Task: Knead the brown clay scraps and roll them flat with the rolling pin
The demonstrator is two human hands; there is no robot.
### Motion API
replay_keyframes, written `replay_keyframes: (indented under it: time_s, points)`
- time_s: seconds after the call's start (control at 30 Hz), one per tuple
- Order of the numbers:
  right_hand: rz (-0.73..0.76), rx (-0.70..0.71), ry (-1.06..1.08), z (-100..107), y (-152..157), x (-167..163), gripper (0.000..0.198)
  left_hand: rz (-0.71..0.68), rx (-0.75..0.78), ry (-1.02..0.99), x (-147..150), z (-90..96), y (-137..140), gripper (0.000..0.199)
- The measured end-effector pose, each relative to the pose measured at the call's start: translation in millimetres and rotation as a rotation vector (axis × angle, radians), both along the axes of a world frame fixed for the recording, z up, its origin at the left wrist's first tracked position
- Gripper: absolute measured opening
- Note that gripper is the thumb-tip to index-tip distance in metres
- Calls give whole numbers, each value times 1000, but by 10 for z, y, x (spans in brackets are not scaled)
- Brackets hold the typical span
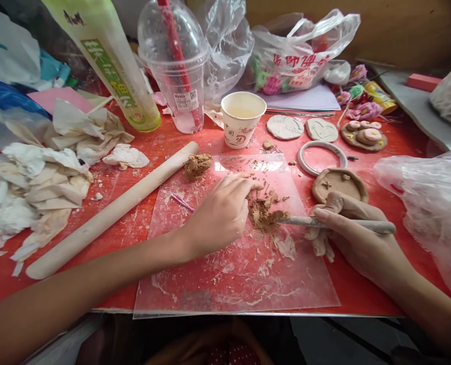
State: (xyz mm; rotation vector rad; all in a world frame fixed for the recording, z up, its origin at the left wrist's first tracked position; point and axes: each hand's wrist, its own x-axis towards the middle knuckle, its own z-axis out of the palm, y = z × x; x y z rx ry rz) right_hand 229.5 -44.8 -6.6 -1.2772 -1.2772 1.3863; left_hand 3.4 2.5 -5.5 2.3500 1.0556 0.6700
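My left hand (223, 213) is bent over the clear plastic sheet (225, 284), its fingers curled close together beside a crumbly mound of brown clay (265, 212). What its fingertips hold, if anything, is hidden. Wrapped around the grey handle of a clay modelling tool (373, 226), my right hand (347, 233) keeps the tool nearly level. The tool's tip reaches the right side of the mound. Just beyond my right hand lies a round clay disc with a raised rim (337, 186). Another brown clay lump (197, 167) sits at the sheet's upper left, touching or close to a rolling pin (115, 208).
A paper cup (242, 126) of liquid stands behind the sheet, near a lidded plastic cup (183, 96) and a green bottle (122, 76). Crumpled tissues (46, 177) cover the left. A tape roll (322, 170), pale clay discs (285, 126) and plastic bags (430, 192) lie rightward.
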Motion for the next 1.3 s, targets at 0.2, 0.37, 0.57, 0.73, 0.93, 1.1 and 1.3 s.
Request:
replay_keyframes:
  time_s: [0.2, 0.37, 0.57, 0.73, 0.93, 1.1, 1.3]
  points:
    - [22, 4, -2, -3, 8, 9, 18, -10, -6, -3, -7, -1, 0, 31]
    - [53, 29, -20, 2, 21, -16, 19, -9, -15, 0, -5, 11, 1, 32]
    - [132, 44, -21, 21, 39, -101, 16, -15, -34, -27, -8, 39, 5, 31]
    - [-129, 59, 136, 59, 75, -125, 22, 21, -66, -73, -34, 60, -1, 32]
    - [-325, 142, 41, 70, 41, -117, 23, 22, -69, -92, -46, 62, -2, 32]
    - [-328, 226, -44, 56, -6, -119, 29, 18, -61, -88, -46, 57, -1, 31]
    - [-232, 102, 12, 45, 22, -99, 27, 9, -60, -88, -33, 38, 2, 30]
